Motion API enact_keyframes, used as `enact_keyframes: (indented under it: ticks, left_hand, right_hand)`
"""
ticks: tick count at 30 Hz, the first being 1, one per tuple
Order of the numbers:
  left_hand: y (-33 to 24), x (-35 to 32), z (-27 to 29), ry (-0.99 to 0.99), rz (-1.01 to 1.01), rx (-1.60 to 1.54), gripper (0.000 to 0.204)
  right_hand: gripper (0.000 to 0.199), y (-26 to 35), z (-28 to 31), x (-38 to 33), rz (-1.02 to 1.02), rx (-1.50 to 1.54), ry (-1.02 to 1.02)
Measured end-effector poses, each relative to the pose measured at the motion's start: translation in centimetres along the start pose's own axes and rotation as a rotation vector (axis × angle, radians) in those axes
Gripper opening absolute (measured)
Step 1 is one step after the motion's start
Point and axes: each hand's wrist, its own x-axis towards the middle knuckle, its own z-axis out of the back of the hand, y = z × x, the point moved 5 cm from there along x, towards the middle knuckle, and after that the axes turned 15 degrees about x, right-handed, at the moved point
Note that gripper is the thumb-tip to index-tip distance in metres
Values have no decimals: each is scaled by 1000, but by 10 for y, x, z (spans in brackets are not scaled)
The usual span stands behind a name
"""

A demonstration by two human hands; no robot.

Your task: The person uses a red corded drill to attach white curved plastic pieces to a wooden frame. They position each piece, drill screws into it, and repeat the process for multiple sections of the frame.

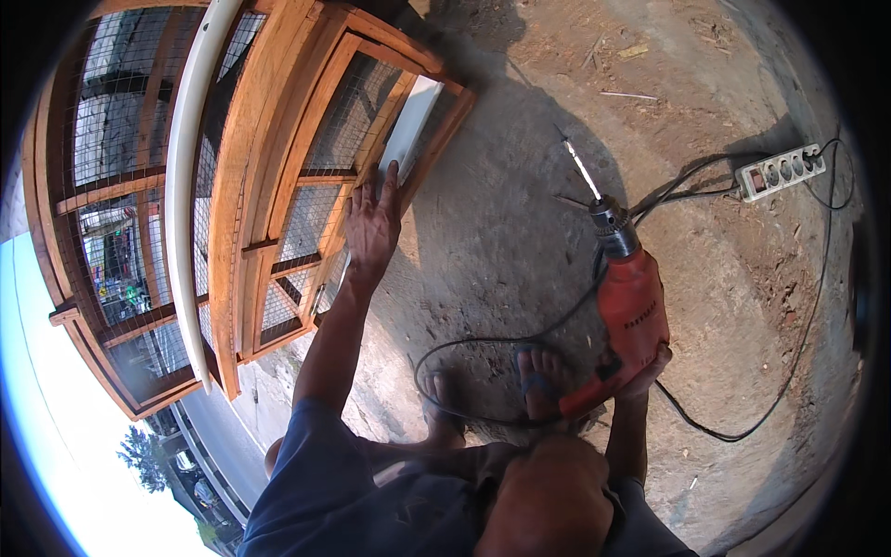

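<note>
My right hand [647, 371] grips a red power drill [633, 306] by its rear handle, its fingers wrapped round it. A long bright drill bit [583, 171] sits in the dark chuck [613, 226] and points away from me over the ground. To the left, my left hand [373, 227] lies with fingers stretched out on the lower rail of a wooden frame with wire mesh [343, 121]. Just beyond its fingertips is a white flat strip [411, 121] set along the frame. The drill bit is apart from the wood.
A white power strip [781, 174] lies on the bare ground at the right. The black cable [806, 371] loops across the ground and around near my feet [540, 376]. A curved white bar [186, 186] runs along the wooden cage at the left, with a road [227, 432] beyond.
</note>
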Motion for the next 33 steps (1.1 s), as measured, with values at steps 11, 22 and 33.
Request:
enact_keyframes:
  ticks: [11,22,33]
  left_hand:
    - [11,27,-5,-160,-82,165,49]
    - [12,23,-17,-192,-48,176,54]
    - [13,22,-18,-282,-39,182,42]
  right_hand:
    - [99,3,-8,-1,33,10,81]
    - [92,-2,-39,3,94,-65,-26]
    - [84,-9,-50,20,-3,-57,53]
